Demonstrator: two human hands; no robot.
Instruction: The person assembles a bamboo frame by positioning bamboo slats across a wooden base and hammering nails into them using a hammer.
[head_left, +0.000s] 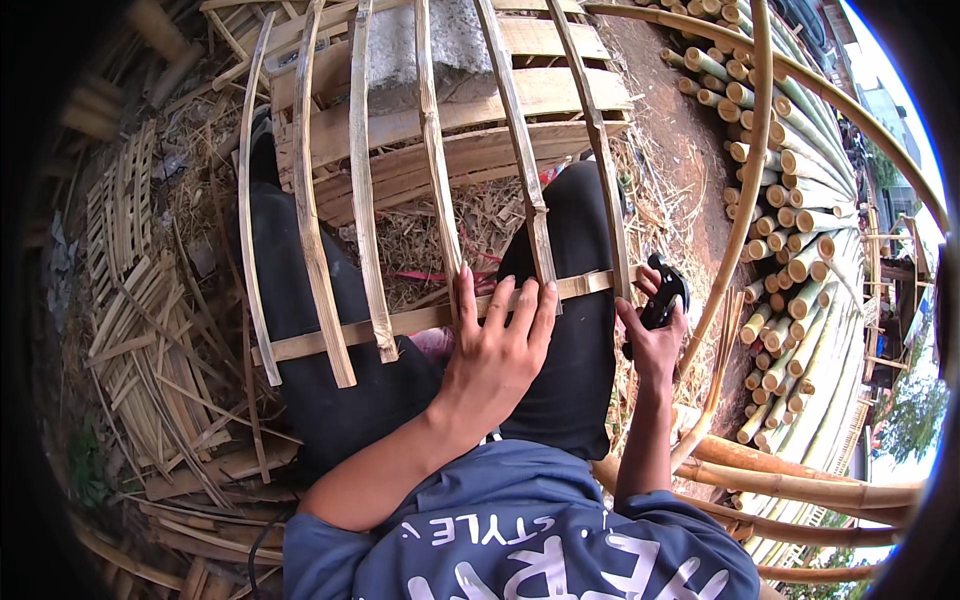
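Note:
A curved frame of split bamboo slats (430,140) lies over my lap, with several upright slats crossed by one horizontal slat (330,335). My left hand (498,345) rests flat on that horizontal slat, fingers spread against two uprights. My right hand (652,335) is at the slat's right end and grips a small black tool (665,295) held against the outermost upright. My legs in black trousers (570,400) show under the frame.
A long bent bamboo strip (745,200) arcs over the right side. Stacked cut bamboo poles (790,250) fill the right. Loose bamboo strips and shavings (140,330) litter the ground at left. Flat bamboo boards (540,95) lie beyond the frame.

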